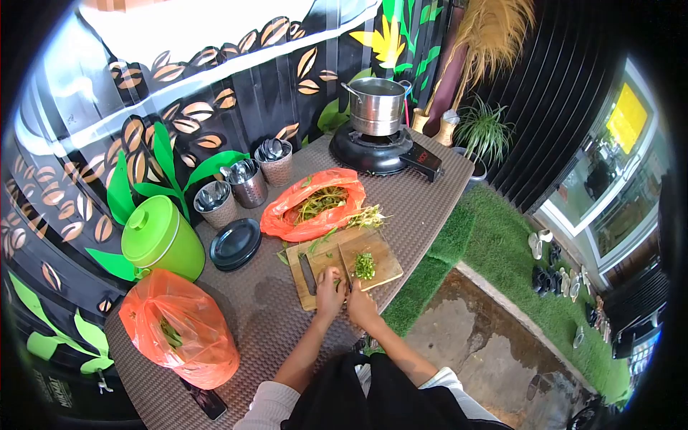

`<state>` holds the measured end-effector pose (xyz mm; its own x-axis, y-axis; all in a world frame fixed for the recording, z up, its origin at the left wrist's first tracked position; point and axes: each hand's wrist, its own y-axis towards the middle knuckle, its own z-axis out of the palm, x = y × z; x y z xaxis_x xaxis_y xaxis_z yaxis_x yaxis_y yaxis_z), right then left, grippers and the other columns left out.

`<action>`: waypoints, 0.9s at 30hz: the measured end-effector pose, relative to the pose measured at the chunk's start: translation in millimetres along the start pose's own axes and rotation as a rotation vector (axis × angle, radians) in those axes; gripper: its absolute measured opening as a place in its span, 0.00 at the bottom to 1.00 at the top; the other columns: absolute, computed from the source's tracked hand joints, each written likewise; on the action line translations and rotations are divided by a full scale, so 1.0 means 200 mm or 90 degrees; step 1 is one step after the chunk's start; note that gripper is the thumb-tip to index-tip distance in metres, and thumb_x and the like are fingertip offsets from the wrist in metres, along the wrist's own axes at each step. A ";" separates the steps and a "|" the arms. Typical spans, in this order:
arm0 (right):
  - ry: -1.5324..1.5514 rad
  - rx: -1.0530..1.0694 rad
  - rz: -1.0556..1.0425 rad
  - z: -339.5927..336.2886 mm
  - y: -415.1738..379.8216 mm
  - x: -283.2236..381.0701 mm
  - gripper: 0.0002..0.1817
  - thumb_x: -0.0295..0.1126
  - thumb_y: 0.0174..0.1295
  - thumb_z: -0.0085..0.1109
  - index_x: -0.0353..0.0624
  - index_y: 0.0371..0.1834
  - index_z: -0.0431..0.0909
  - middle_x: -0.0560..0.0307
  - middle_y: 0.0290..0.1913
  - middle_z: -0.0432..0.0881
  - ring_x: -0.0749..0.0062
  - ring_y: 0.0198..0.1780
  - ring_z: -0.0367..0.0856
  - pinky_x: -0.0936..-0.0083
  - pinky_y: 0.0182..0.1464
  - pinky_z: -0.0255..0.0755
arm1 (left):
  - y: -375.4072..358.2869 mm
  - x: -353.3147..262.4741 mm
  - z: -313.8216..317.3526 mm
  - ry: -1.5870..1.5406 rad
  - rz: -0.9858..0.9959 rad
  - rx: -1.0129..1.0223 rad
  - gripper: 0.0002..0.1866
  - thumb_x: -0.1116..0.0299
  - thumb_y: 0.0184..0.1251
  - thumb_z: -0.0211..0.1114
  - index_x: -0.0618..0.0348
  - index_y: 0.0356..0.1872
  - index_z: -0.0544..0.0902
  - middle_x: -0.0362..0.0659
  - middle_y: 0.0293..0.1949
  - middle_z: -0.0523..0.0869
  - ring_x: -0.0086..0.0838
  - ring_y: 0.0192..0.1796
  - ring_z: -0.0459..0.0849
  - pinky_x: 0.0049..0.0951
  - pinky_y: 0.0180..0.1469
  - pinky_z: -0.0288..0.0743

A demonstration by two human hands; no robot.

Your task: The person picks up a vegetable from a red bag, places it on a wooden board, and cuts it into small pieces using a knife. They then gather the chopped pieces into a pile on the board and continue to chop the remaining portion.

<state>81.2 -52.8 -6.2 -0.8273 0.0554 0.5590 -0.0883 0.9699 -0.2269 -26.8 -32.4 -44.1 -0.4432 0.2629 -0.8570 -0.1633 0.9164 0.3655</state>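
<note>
A wooden cutting board (386, 262) lies near the table's front edge. My right hand (361, 305) is wrapped round the handle of a knife (344, 262), whose blade points away from me across the board. Left of the blade, my left hand (330, 292) has its fingers curled down on the board, pinching a small bit of leafy greens mostly hidden under them. A small heap of chopped greens (365, 266) sits right of the blade. Just behind the board, an orange plastic bag (284, 228) gapes, full of leafy stems (319, 203); pale stem ends (371, 216) stick out at its right.
A steel pot (376, 107) stands on a black portable stove (369, 149) at the back right. Cutlery holders (250, 188), dark plates (235, 244) and a green lidded bucket (163, 236) line the wall side. Front left are another orange bag (179, 330) and a phone (206, 403).
</note>
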 end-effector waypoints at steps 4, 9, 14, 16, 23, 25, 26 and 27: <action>0.016 0.021 0.008 0.00 0.08 -0.03 0.18 0.36 0.67 0.44 0.34 0.52 0.59 0.27 0.40 0.79 0.33 0.44 0.79 0.45 0.47 0.72 | 0.00 0.02 0.00 -0.004 -0.015 0.010 0.15 0.82 0.54 0.63 0.62 0.42 0.70 0.50 0.39 0.76 0.43 0.42 0.80 0.38 0.42 0.72; 0.033 0.007 -0.035 -0.01 0.04 -0.06 0.19 0.36 0.67 0.44 0.34 0.53 0.58 0.26 0.37 0.79 0.32 0.43 0.79 0.45 0.46 0.72 | 0.00 0.01 0.01 -0.014 -0.025 -0.001 0.15 0.84 0.55 0.64 0.63 0.42 0.70 0.50 0.38 0.76 0.38 0.39 0.82 0.34 0.41 0.74; 0.013 -0.023 0.030 0.03 0.00 0.01 0.18 0.35 0.66 0.45 0.34 0.51 0.59 0.27 0.33 0.80 0.31 0.41 0.79 0.44 0.45 0.72 | -0.01 0.00 0.00 -0.004 -0.001 0.001 0.13 0.81 0.56 0.64 0.63 0.41 0.71 0.51 0.37 0.76 0.42 0.39 0.82 0.37 0.41 0.74; 0.023 -0.031 0.028 0.02 0.02 -0.01 0.18 0.35 0.66 0.45 0.34 0.51 0.59 0.27 0.34 0.80 0.32 0.41 0.79 0.44 0.45 0.72 | -0.03 0.02 -0.01 0.029 0.012 0.008 0.12 0.78 0.57 0.64 0.62 0.40 0.72 0.52 0.38 0.77 0.44 0.40 0.81 0.40 0.41 0.73; 0.035 -0.027 -0.015 -0.03 0.04 -0.08 0.17 0.36 0.66 0.46 0.33 0.48 0.60 0.25 0.35 0.79 0.32 0.41 0.79 0.43 0.46 0.70 | -0.03 0.04 0.00 0.079 0.043 0.028 0.07 0.76 0.59 0.62 0.64 0.38 0.75 0.52 0.34 0.80 0.47 0.43 0.78 0.41 0.47 0.72; 0.058 -0.012 -0.020 -0.04 0.06 -0.11 0.17 0.36 0.66 0.46 0.33 0.48 0.60 0.25 0.35 0.79 0.31 0.41 0.79 0.43 0.46 0.71 | 0.01 0.02 0.00 0.060 0.033 0.035 0.07 0.77 0.59 0.62 0.64 0.38 0.76 0.51 0.34 0.81 0.46 0.43 0.79 0.41 0.46 0.72; 0.079 0.004 -0.025 -0.03 0.07 -0.12 0.17 0.36 0.66 0.46 0.33 0.49 0.59 0.25 0.35 0.79 0.31 0.41 0.78 0.44 0.46 0.71 | 0.03 0.00 0.01 0.015 0.031 0.046 0.07 0.77 0.58 0.63 0.65 0.37 0.76 0.50 0.33 0.81 0.45 0.41 0.80 0.39 0.45 0.73; 0.079 0.004 -0.025 -0.05 0.06 -0.11 0.17 0.36 0.66 0.46 0.33 0.49 0.59 0.25 0.35 0.79 0.31 0.41 0.78 0.44 0.46 0.71 | 0.04 0.00 0.02 -0.031 0.029 0.057 0.07 0.77 0.57 0.64 0.65 0.37 0.77 0.50 0.33 0.82 0.44 0.40 0.81 0.38 0.44 0.74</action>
<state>103.2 -40.8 -12.6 -0.7483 0.0461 0.6617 -0.1233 0.9705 -0.2071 -24.8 -24.9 -42.8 -0.4048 0.3176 -0.8575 -0.0629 0.9259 0.3726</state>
